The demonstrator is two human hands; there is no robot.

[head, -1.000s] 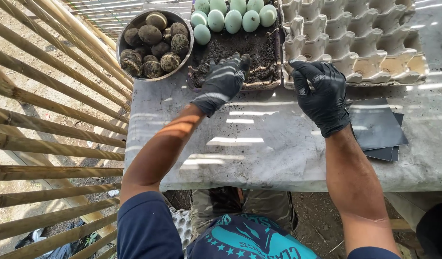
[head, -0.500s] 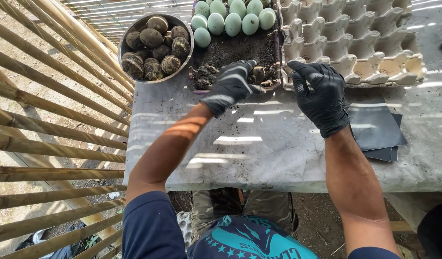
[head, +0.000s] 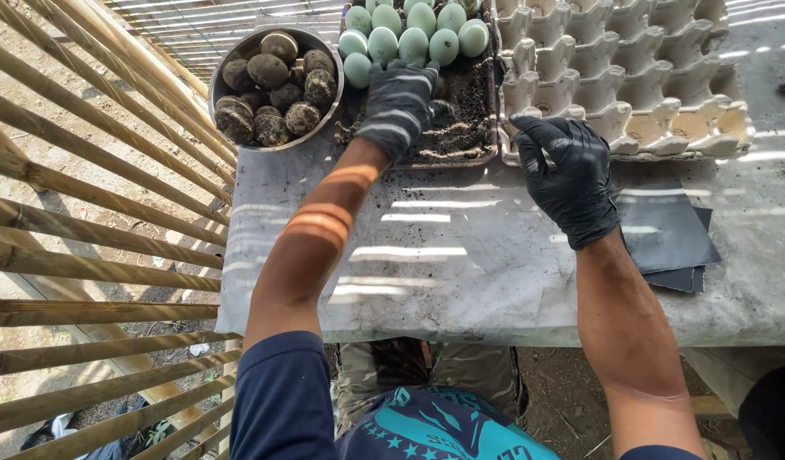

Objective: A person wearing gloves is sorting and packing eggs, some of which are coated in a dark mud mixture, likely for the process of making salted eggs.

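1. Looking down from the head view, the person is standing at a grey table [head: 461, 281] with both hands in black gloves.
2. The left hand [head: 398, 106] is reaching into a dirt tray [head: 461, 140], palm down, fingers [head: 405, 81] curled over the soil just below the pale green eggs [head: 414, 38]; whether it is gripping anything I cannot tell, since the palm is hiding it.
3. The right hand [head: 571, 175] is hovering over the table edge of the carton [head: 640, 77], fingers spread wide and holding nothing, fingertips touching or almost touching the carton's near rim.
4. The eggs are sitting in rows at the far end of the tray, touching one another.
5. A metal bowl [head: 230, 51] of mud-coated eggs [head: 273, 89] is standing just left of the tray.
6. Dark sheets [head: 669, 238] are lying on the table beside the right wrist.
7. Bamboo slats [head: 77, 196] are running along the left side.
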